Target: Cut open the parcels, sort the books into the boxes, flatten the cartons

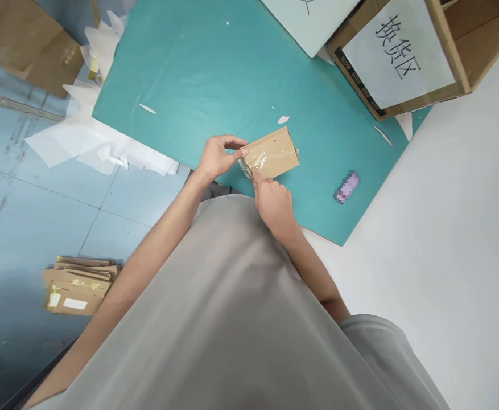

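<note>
A small brown cardboard box (277,154) with shiny clear tape across it lies near the front edge of the green table mat (198,74). My left hand (221,155) grips the box at its left end, thumb on top and fingers along the far side. Against the box's near left corner, where the tape looks crumpled, my right hand (273,205) is curled with its index finger and thumb touching the tape. Whether those fingertips pinch the tape's edge is too small to tell. To the right of the box lies a pixelated purple-pink object (346,187).
An open cardboard box (458,51) with a handwritten white sign (398,54) stands at the back right. White paper sheets (99,134) hang off the mat's left side. Flattened cartons (81,285) are stacked on the floor, and paper scraps (283,119) dot the mat.
</note>
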Available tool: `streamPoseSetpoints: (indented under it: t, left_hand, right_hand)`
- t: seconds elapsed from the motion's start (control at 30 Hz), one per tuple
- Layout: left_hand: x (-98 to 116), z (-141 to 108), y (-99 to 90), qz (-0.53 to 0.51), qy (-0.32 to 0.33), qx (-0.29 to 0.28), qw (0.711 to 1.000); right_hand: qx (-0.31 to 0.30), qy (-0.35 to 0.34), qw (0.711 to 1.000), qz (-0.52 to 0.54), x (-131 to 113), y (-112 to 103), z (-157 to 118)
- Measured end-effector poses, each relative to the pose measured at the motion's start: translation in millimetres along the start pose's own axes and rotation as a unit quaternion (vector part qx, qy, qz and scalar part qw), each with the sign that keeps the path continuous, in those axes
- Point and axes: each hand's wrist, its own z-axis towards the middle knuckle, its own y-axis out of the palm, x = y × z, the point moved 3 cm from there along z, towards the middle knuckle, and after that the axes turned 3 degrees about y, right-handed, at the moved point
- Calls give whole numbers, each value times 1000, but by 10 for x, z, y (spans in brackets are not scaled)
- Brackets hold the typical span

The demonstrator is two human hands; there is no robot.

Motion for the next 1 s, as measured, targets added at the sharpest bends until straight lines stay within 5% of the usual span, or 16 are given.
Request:
streamPoseSetpoints:
  t: [0.5,0.63,0.77,0.87,1.0]
  left_hand:
    - [19,-95,66,2,8,22,1000]
    - [15,-93,68,12,22,26,999]
    - [8,-101,109,15,31,20,999]
    - [-46,-120,183,-6,-13,40,999]
    - [-89,-165,302,-75,-86,98,989]
  right_hand:
    - [-40,17,998,-38,121,113,-341]
    - [80,18,994,66,397,-50,-312]
    - [276,68,941,185,901,-192,95]
    - [252,83,928,261,1111,-116,401]
    - [225,102,926,284,1019,58,424]
